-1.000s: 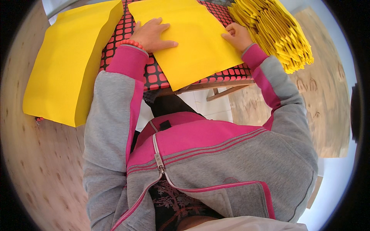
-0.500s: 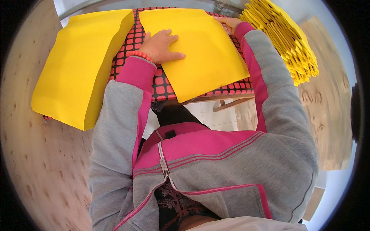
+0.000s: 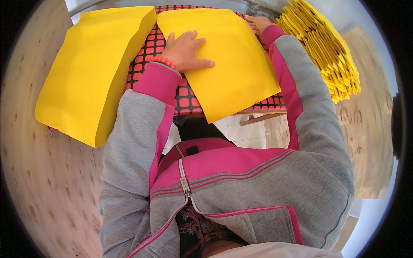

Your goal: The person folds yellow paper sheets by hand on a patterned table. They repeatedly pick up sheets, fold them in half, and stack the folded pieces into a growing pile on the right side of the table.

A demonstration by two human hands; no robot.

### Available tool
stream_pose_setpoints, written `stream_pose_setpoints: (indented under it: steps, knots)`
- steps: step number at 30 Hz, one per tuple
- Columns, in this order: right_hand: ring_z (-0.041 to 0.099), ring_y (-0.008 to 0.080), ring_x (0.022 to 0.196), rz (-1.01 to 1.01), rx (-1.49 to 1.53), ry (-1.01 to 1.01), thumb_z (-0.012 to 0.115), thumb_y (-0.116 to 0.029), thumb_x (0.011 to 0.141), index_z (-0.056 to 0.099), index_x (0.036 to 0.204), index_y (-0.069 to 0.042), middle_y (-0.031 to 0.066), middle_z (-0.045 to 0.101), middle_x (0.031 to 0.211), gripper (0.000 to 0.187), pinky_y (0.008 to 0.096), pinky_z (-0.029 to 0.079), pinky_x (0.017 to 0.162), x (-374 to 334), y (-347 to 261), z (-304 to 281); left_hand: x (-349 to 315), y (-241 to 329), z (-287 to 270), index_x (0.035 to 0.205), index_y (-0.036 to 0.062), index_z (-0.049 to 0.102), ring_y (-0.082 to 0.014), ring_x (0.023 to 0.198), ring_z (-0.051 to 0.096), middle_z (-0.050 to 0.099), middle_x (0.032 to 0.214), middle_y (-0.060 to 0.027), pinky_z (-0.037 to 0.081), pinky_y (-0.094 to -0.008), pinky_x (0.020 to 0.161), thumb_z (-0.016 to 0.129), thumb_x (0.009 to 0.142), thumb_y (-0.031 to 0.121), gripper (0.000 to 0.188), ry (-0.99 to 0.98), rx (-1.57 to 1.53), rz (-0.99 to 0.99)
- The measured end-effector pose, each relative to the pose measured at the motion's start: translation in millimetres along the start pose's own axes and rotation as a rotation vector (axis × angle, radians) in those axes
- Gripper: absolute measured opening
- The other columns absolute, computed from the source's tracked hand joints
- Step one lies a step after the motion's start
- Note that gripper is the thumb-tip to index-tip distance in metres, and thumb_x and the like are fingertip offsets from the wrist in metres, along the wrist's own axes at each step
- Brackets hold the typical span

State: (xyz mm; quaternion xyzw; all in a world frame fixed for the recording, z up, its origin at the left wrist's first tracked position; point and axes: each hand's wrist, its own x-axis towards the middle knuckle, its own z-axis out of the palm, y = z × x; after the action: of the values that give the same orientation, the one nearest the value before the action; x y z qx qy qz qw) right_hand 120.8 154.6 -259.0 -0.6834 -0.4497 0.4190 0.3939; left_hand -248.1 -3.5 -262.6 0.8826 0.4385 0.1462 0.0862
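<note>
A yellow sheet (image 3: 234, 64), soft like cloth or felt, lies at a slant on the table, its near corner hanging past the front edge. My left hand (image 3: 186, 52), with a red bead bracelet at the wrist, rests flat on the sheet's left side, fingers and thumb spread. Beyond the sheet's far right edge, my right hand (image 3: 259, 23) is on the table, its fingers stretched toward the sheet and partly hidden. To the left stands a thick, neat yellow stack (image 3: 92, 64).
A tall pile of folded yellow pieces (image 3: 325, 51) rises beside my right forearm. Red and black patterned cloth covers the table (image 3: 185, 99). Wooden boards (image 3: 365, 116) stand at the right, a pale wooden surface (image 3: 47, 185) at the left. A metal pipe (image 3: 262, 6) runs behind.
The yellow sheet's near corner has shifted slightly toward me and right. My left hand moved a little right with it. My right hand has slid off the sheet's edge, farther right.
</note>
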Motion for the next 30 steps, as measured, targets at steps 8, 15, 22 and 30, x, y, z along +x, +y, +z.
stream_pose_setpoints:
  steps: [8, 15, 22, 30]
  knots:
    - [0.072, 0.0124, 0.089, 0.080, -0.087, -0.382, 0.077, -0.038, 0.093, 0.066, 0.104, -0.005, 0.0057, 0.074, 0.107, 0.036, 0.0256, 0.059, 0.080, 11, -22, -7, -1, -1, 4, 0.142, 0.0084, 0.059, -0.0379, 0.142, 0.043, 0.049, 0.149, -0.0185, 0.021, -0.0637, 0.120, 0.072, 0.079, 0.064, 0.085, 0.063, 0.007, 0.012]
    - [0.070, 0.0293, 0.081, -0.837, -1.167, 0.064, 0.077, -0.035, 0.088, 0.068, 0.099, -0.011, 0.0076, 0.073, 0.089, 0.028, 0.0380, 0.056, 0.074, 2, -16, 17, 0, -1, 0, 0.141, 0.0081, 0.059, -0.0375, 0.141, 0.044, 0.049, 0.149, -0.0199, 0.023, -0.0628, 0.119, 0.072, 0.080, 0.065, 0.085, 0.068, 0.034, 0.029]
    - [0.071, 0.0255, 0.080, -0.716, -0.621, 0.134, 0.076, -0.036, 0.090, 0.070, 0.103, -0.010, 0.0081, 0.074, 0.091, 0.030, 0.0367, 0.056, 0.071, -33, -10, 23, -1, 0, 0, 0.142, 0.0079, 0.059, -0.0376, 0.143, 0.042, 0.047, 0.150, -0.0212, 0.024, -0.0640, 0.118, 0.072, 0.079, 0.066, 0.086, 0.057, 0.045, 0.011]
    - [0.072, 0.0162, 0.084, 0.101, -0.024, -0.492, 0.076, -0.036, 0.093, 0.070, 0.115, -0.001, 0.0063, 0.076, 0.101, 0.042, 0.0344, 0.058, 0.076, 8, -43, 20, -1, 1, -2, 0.143, 0.0076, 0.058, -0.0374, 0.144, 0.040, 0.047, 0.151, -0.0215, 0.024, -0.0606, 0.119, 0.072, 0.079, 0.065, 0.086, 0.053, 0.011, 0.005]
